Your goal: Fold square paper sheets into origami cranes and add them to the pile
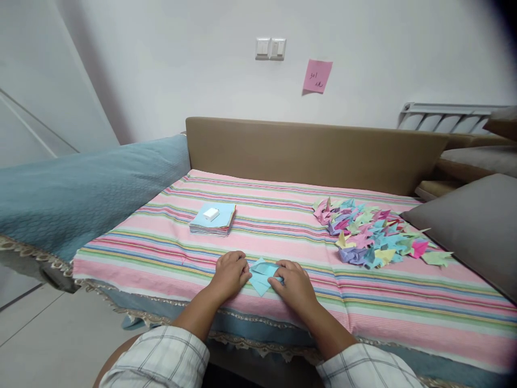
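A light blue sheet of origami paper (pixel 262 275), partly folded with a pointed corner towards me, lies between my hands near the front edge of the striped cloth. My left hand (pixel 231 274) pinches its left side, fingers closed at the edge. On the other side my right hand (pixel 294 283) grips the right part of the paper between thumb and fingers. Some folds are hidden behind the fingers. Beyond my left hand sits a stack of square coloured paper (pixel 214 221), with a small white box-like object (pixel 210 214) on top.
A heap of folded paper cranes (pixel 371 231) in many colours spreads over the right of the striped cloth (pixel 266 199). Grey cushions (pixel 472 226) stand at the right, a blue-covered armrest (pixel 97 188) at the left. The brown backrest (pixel 307 153) runs along the wall.
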Available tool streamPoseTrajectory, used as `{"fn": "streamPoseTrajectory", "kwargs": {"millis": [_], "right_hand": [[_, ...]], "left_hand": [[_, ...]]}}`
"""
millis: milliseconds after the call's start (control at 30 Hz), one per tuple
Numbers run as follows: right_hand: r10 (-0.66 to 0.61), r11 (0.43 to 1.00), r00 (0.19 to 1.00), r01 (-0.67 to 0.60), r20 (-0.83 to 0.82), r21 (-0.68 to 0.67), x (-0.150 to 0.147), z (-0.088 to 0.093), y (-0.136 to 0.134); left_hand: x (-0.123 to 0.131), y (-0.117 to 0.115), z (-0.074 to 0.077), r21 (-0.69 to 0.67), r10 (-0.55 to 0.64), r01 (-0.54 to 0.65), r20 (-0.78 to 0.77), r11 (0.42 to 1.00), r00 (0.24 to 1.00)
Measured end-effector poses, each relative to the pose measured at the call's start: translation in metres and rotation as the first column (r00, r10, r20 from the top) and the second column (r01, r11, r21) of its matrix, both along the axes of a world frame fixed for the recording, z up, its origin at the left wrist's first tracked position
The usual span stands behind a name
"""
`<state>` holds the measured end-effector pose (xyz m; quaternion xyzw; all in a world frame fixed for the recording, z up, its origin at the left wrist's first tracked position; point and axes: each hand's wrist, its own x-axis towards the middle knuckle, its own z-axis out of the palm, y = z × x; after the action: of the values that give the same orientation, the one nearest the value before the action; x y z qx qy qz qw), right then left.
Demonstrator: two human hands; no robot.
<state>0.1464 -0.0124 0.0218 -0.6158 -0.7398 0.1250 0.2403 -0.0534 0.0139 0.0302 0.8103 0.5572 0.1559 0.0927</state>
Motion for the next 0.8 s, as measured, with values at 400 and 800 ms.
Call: {"fn": "streamPoseTrajectory", "kwargs": {"millis": [400, 800], "right_hand": [[0.008, 1.0, 1.0, -0.008, -0.015, 0.003, 0.0, 0.001, -0.002], [0.017, 1.0, 1.0, -0.017, 0.019, 0.016, 0.002, -0.002, -0.002]], "left_hand": [[0.0, -0.029, 0.005, 0.109, -0.056, 0.051, 0.049, 0.993, 0.997], [0.024, -0.053, -0.004, -0.025, -0.118, 0.116, -0.324, 0.993, 0.939]]}}
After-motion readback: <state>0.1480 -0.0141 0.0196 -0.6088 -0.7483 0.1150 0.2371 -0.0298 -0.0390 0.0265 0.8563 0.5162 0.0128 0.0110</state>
